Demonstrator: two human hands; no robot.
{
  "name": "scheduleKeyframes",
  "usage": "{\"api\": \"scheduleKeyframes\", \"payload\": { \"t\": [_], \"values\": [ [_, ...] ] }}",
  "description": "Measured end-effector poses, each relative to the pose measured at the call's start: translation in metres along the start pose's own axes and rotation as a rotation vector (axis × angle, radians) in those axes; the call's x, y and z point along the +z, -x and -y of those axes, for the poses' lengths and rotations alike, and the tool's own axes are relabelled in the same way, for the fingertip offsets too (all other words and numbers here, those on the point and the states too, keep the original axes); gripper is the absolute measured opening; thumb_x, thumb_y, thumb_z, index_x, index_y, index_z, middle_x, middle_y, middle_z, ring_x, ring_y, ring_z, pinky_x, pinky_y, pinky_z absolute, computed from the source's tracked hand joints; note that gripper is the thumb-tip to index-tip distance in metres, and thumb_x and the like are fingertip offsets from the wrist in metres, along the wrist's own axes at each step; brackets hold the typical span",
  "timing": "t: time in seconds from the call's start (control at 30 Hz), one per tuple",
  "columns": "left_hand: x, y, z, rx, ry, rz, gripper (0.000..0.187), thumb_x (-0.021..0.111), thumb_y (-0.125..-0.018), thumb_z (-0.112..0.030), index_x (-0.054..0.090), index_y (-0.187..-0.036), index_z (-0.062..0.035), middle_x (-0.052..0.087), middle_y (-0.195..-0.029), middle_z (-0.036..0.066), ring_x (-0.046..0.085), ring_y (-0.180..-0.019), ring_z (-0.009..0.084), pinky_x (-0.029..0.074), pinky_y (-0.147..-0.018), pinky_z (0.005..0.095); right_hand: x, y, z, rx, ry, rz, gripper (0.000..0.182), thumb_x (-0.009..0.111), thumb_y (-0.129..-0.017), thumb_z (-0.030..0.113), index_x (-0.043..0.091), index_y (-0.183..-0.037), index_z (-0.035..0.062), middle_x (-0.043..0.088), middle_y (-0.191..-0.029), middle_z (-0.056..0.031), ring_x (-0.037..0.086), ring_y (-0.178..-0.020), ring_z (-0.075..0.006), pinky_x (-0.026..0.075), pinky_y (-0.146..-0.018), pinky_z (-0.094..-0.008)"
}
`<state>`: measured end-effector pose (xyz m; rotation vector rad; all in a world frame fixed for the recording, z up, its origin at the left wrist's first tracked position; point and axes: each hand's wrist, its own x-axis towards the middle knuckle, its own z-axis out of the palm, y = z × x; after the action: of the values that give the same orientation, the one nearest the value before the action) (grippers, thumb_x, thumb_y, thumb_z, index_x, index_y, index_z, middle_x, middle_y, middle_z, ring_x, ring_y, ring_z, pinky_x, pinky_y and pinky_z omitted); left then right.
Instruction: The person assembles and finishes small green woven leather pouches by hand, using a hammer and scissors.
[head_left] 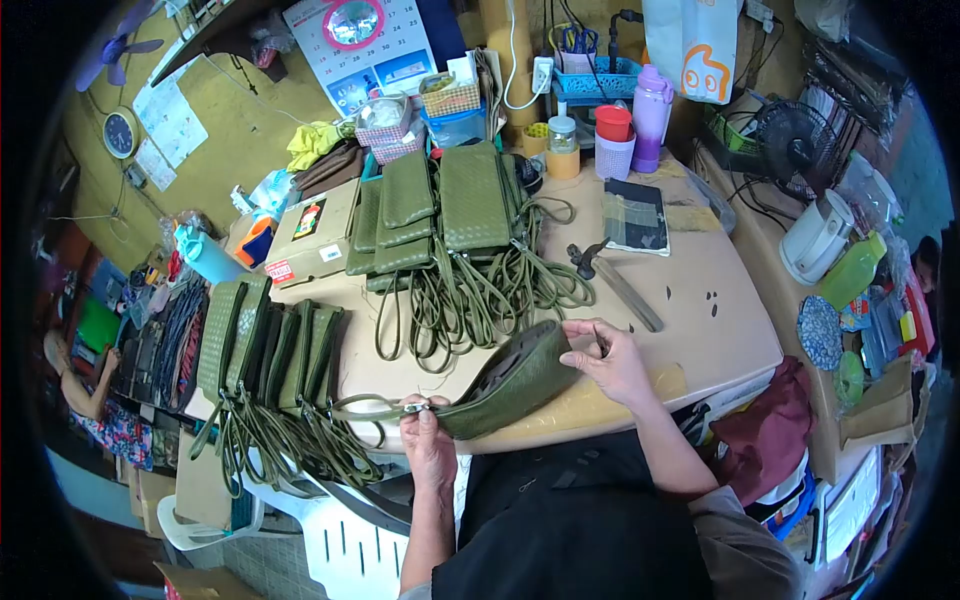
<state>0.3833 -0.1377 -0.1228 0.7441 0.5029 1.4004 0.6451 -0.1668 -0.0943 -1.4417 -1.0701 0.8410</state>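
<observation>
Head view: the person is holding a green woven pouch [515, 385] at the near edge of the table [720, 330], tilted between both hands. The left hand [428, 432] is pinching the pouch's near-left end at the metal strap fitting, fingers clenched on it. The right hand [612, 358] is gripping the far-right end, fingers curled over the rim. Finished pouches [440, 205] are lying stacked farther back, straps trailing. A hammer [615, 280] is resting just right of them.
</observation>
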Motion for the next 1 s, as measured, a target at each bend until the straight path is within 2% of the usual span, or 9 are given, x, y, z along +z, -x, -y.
{"api": "scheduleKeyframes", "payload": {
  "t": [0.23,0.3,0.33,0.37,0.43,0.57,0.6,0.73,1.0],
  "values": [
    [-0.012,-0.004,-0.007,0.063,0.012,-0.04,0.015,0.055,-0.094,-0.016,0.051,-0.106,-0.0083,0.057,-0.094,0.007,0.053,-0.087,0.014,0.044,-0.081,0.0258,0.001,0.02,0.007,-0.085,-0.142,0.104,0.021,0.078,-0.075,0.009,0.064,-0.088,-0.0002,0.039,-0.06,0.0095,0.031,-0.054,-0.0012,0.028,-0.049,-0.0199],
    [-0.019,-0.007,-0.012,-0.093,-0.69,-0.193,0.02,0.049,-0.097,-0.019,0.054,-0.11,-0.0048,0.059,-0.094,0.007,0.056,-0.085,0.015,0.046,-0.077,0.0283,0.008,0.029,0.02,-0.105,-0.196,0.059,0.02,0.078,-0.073,0.007,0.063,-0.084,-0.0016,0.043,-0.062,0.0079,0.031,-0.054,-0.0012,0.028,-0.049,-0.0199],
    [-0.015,-0.007,-0.022,-0.102,-1.088,-0.091,0.03,0.049,-0.097,-0.028,0.06,-0.104,-0.0013,0.061,-0.085,0.008,0.056,-0.075,0.0152,0.045,-0.072,0.0278,0.01,0.032,0.029,-0.219,-0.13,-0.017,0.02,0.078,-0.072,0.005,0.063,-0.084,-0.0017,0.047,-0.065,0.0056,0.034,-0.054,-0.0014,0.03,-0.048,-0.0201],
    [-0.014,-0.01,-0.026,0.121,-1.49,0.074,0.031,0.054,-0.093,-0.028,0.063,-0.095,0.0013,0.06,-0.075,0.009,0.055,-0.068,0.0152,0.045,-0.065,0.0298,0.011,0.034,0.036,-0.336,-0.065,-0.096,0.02,0.078,-0.072,0.003,0.062,-0.084,-0.0017,0.051,-0.067,0.0034,0.036,-0.053,-0.0017,0.031,-0.047,-0.0203],
    [0.027,-0.002,-0.054,-0.221,-1.618,0.063,0.021,0.061,-0.088,-0.019,0.065,-0.085,0.0014,0.057,-0.068,0.01,0.056,-0.067,0.0151,0.045,-0.064,0.0287,0.013,0.036,0.041,-0.469,0.01,-0.123,0.02,0.077,-0.07,0.001,0.062,-0.084,-0.0012,0.055,-0.071,-0.0004,0.043,-0.053,-0.0044,0.035,-0.047,-0.0216],
    [0.076,0.008,-0.047,0.347,-1.042,0.252,0.019,0.072,-0.074,-0.002,0.07,-0.093,-0.0032,0.063,-0.095,0.011,0.06,-0.086,0.0172,0.051,-0.062,0.0249,0.028,0.04,0.057,-0.717,0.234,-0.094,0.023,0.075,-0.065,-0.003,0.063,-0.085,0.0008,0.061,-0.077,-0.0087,0.06,-0.059,-0.0162,0.047,-0.049,-0.0275],
    [0.085,0.009,-0.047,0.349,-1.074,0.306,0.023,0.073,-0.074,-0.003,0.069,-0.097,-0.0027,0.06,-0.103,0.012,0.06,-0.09,0.0186,0.052,-0.065,0.0249,0.031,0.041,0.057,-0.727,0.274,-0.07,0.025,0.075,-0.063,-0.002,0.063,-0.085,0.0016,0.06,-0.077,-0.0092,0.062,-0.062,-0.0219,0.049,-0.052,-0.0304],
    [0.084,0.005,-0.038,0.167,-0.867,0.272,0.02,0.073,-0.075,0.0,0.07,-0.095,-0.0002,0.06,-0.105,0.01,0.06,-0.088,0.014,0.052,-0.066,0.0222,0.039,0.039,0.059,-0.869,0.337,-0.037,0.024,0.074,-0.064,0.002,0.063,-0.085,0.0025,0.06,-0.077,-0.0069,0.061,-0.061,-0.0205,0.049,-0.052,-0.0305],
    [0.073,0.014,-0.043,-0.111,-0.667,0.172,0.01,0.072,-0.078,-0.004,0.066,-0.082,0.004,0.059,-0.091,0.008,0.056,-0.079,0.0122,0.048,-0.069,0.0238,0.042,0.045,0.064,-0.958,0.483,0.068,0.021,0.071,-0.066,0.004,0.063,-0.086,0.0035,0.058,-0.075,-0.0043,0.06,-0.062,-0.0199,0.047,-0.055,-0.0302]
  ]
}}
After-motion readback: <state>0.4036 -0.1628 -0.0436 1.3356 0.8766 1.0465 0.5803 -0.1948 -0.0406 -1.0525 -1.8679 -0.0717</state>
